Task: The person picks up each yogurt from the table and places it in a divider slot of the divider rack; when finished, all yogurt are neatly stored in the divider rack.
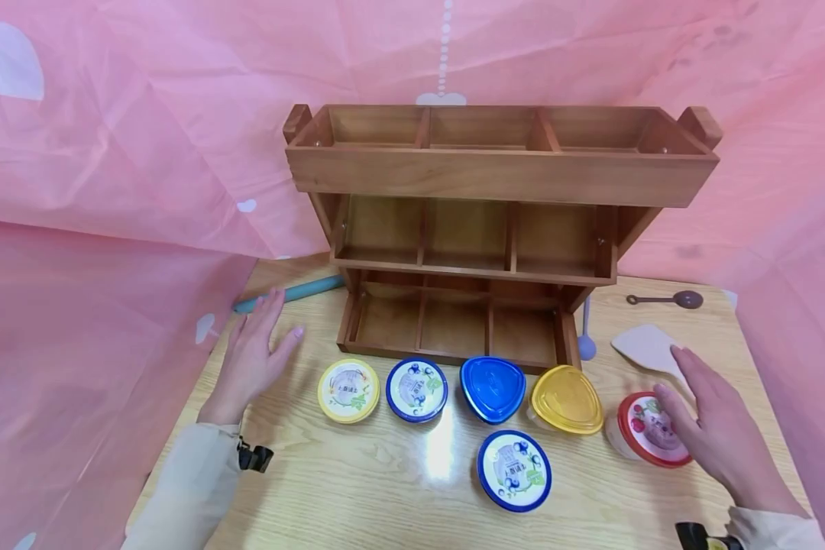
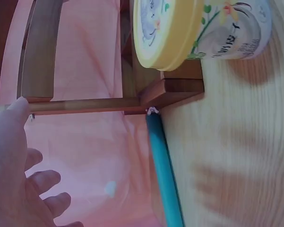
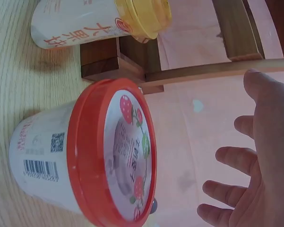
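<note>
My left hand (image 1: 249, 360) hovers at the left, fingers spread and holding nothing, near a teal rod (image 1: 312, 288) and a yellow-lidded tub (image 1: 348, 390). On the right, my right hand (image 1: 729, 431) is also spread and holds nothing, just beside a red-lidded tub (image 3: 52, 156) with strawberries on its lid. Between the hands stand a blue-lidded round tub (image 1: 416, 389), a tub with a rounded triangular blue lid (image 1: 493, 388) and one with a yellow lid (image 1: 567, 399). Another blue-lidded round tub (image 1: 514, 470) sits closer to me.
A three-tier wooden rack (image 1: 495, 174) with divided compartments stands behind the tubs. To its right lie a purple spoon (image 1: 587, 346), a dark brown spoon (image 1: 687, 299) and a whitish flat spatula (image 1: 649, 351). Pink cloth (image 1: 179, 137) surrounds the wooden table (image 1: 357, 489).
</note>
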### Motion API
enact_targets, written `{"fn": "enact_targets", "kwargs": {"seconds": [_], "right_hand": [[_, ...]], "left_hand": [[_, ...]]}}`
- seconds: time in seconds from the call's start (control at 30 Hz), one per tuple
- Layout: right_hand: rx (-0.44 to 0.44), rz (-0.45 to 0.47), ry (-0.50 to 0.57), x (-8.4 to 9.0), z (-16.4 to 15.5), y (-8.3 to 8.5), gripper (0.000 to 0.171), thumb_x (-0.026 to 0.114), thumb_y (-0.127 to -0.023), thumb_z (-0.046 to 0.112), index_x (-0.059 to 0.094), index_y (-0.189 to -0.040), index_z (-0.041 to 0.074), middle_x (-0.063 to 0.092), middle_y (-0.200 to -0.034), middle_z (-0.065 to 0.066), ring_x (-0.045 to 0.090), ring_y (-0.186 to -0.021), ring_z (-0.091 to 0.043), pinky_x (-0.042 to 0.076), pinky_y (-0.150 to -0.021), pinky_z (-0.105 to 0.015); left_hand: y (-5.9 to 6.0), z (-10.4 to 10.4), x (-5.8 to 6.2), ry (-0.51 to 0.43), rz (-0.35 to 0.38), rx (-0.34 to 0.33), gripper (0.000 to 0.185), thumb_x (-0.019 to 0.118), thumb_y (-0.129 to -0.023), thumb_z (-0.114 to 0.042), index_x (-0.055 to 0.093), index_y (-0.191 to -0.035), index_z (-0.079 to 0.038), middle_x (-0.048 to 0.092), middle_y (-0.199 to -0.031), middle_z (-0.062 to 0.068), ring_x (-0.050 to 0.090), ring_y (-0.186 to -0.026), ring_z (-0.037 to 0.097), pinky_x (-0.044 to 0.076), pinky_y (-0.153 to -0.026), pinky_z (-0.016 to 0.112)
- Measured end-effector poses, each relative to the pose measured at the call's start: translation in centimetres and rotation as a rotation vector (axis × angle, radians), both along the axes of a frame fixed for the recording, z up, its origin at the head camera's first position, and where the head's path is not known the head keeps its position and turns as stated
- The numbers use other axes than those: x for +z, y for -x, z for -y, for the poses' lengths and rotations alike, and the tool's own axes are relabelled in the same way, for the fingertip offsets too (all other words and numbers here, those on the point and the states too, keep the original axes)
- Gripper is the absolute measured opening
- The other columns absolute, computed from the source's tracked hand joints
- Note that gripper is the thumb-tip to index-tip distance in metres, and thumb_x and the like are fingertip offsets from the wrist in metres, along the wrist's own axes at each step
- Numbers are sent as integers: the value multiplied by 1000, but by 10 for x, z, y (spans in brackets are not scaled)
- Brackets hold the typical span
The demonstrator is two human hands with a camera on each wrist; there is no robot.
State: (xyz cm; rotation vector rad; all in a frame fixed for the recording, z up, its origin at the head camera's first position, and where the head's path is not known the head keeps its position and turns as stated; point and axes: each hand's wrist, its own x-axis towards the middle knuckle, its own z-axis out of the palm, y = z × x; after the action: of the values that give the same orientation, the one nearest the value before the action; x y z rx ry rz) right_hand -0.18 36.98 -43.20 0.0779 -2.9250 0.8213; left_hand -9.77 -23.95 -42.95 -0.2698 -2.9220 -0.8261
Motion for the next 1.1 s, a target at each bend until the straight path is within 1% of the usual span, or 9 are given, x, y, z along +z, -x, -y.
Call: {"fn": "enact_targets", "kwargs": {"seconds": [0.2,0.4,0.53,0.63,0.67,0.77,0.9,1.0,1.1], "right_hand": [[-13,23,28,-3,-7,-5,68,53,-100,23,19,-159,15,23,-157,-32,17,-144,-54,3,-122,-58],[-76,105,79,-5,-15,-13,69,49,-102,27,11,-160,20,18,-158,-32,15,-142,-59,5,-116,-68],[-109,125,96,-9,-18,-19,69,48,-103,27,9,-160,23,17,-160,-30,32,-126,-65,9,-121,-54],[-119,129,107,-13,-19,-23,70,49,-103,27,10,-160,23,20,-158,-31,37,-120,-63,15,-115,-15],[-124,136,110,-14,-20,-24,70,50,-103,27,10,-160,23,22,-157,-33,38,-119,-63,18,-110,-8],[-145,174,132,-16,-19,-27,73,52,-102,28,8,-160,23,25,-152,-38,38,-119,-64,28,-115,-20],[-168,201,149,-22,-16,-31,78,56,-100,30,5,-160,30,25,-154,-35,40,-119,-66,38,-109,-24],[-161,182,172,-29,-14,-34,82,59,-98,30,5,-159,31,20,-159,-29,34,-129,-60,23,-83,5],[-158,170,199,-34,-11,-36,85,61,-98,30,3,-160,28,16,-162,-25,23,-145,-45,17,-83,9]], "left_hand": [[8,-4,8,-84,-15,16,69,47,-102,-44,21,-158,-14,21,-163,12,18,-150,40,14,-118,64],[20,-11,25,-212,-65,39,65,48,-103,-40,21,-158,-18,23,-163,8,23,-149,38,20,-118,60],[25,-16,32,-249,-78,43,63,46,-104,-40,23,-158,-18,25,-163,7,24,-149,33,22,-119,56],[30,-20,35,-277,-80,64,61,44,-104,-41,25,-157,-19,28,-162,8,27,-148,32,25,-119,55],[32,-21,36,-289,-79,76,61,44,-104,-42,25,-157,-20,29,-162,7,28,-148,31,25,-119,55],[39,-26,37,-354,-62,108,60,42,-104,-46,27,-157,-22,30,-161,3,28,-148,27,25,-119,53],[53,-35,41,-480,-36,120,61,42,-104,-45,27,-157,-19,31,-161,0,29,-148,24,25,-121,46],[58,-46,53,-578,-6,113,58,42,-106,-37,26,-157,-14,30,-161,5,29,-148,24,25,-121,41],[62,-57,64,-668,23,95,57,42,-106,-27,23,-157,-8,27,-162,11,26,-149,25,23,-122,39]]}}
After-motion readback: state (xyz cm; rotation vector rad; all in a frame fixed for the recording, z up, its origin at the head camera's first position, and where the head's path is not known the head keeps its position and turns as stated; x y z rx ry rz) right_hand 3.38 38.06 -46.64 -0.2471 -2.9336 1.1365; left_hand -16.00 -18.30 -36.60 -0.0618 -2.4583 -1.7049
